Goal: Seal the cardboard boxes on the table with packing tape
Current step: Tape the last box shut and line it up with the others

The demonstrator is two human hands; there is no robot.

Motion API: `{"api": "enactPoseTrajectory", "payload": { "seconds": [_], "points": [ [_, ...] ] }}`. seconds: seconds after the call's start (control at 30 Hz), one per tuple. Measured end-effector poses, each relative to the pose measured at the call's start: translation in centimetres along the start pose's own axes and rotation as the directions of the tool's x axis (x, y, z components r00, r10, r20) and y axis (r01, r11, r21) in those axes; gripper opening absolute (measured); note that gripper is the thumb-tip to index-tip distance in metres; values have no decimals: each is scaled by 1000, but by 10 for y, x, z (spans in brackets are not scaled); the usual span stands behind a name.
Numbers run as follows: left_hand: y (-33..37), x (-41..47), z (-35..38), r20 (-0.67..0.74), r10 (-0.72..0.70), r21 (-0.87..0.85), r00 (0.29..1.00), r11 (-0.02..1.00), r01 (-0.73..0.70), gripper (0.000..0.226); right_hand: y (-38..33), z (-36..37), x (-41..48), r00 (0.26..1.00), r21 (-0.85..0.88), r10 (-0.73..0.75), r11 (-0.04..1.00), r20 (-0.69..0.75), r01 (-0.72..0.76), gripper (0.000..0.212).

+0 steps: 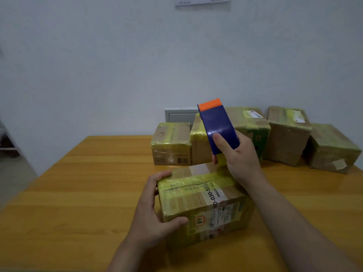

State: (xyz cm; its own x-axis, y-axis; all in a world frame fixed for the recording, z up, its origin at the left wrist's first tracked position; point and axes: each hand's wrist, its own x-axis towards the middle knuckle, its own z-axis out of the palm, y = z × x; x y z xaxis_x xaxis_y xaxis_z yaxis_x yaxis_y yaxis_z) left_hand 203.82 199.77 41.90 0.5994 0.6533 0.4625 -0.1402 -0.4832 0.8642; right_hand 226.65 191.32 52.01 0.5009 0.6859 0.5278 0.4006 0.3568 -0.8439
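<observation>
Near box (202,205) sits mid-worktop (78,193), left hand (155,211) fingers (163,175) curled over its left edge; right hand (239,154) grips blue-and-orange tape dispenser (218,124), raised above the box's far edge; row of taped boxes (286,134) lines far right, a wide stretch of worktop showing left.

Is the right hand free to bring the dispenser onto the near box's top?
Probably yes: right hand holds the dispenser above the near box, whose top is unobstructed; left hand grips only its end.
</observation>
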Motion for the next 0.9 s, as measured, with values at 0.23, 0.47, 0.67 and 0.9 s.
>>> {"api": "enactPoseTrajectory", "payload": {
  "seconds": [0.23,0.47,0.67,0.9],
  "points": [
    [10,-41,-27,-366,100,343,925,939,34,98,-16,26,-29,966,68,-202,974,-160,214,26],
    [19,-81,-53,-662,117,540,740,760,362,111,23,90,-76,999,-5,-40,999,-21,40,27],
    [13,-78,-62,-682,63,529,729,731,432,111,59,126,-77,998,-269,4,963,62,13,32],
    [-35,6,-85,-680,28,484,732,768,419,102,82,120,-76,978,-766,10,623,208,157,38]
  ]
}}
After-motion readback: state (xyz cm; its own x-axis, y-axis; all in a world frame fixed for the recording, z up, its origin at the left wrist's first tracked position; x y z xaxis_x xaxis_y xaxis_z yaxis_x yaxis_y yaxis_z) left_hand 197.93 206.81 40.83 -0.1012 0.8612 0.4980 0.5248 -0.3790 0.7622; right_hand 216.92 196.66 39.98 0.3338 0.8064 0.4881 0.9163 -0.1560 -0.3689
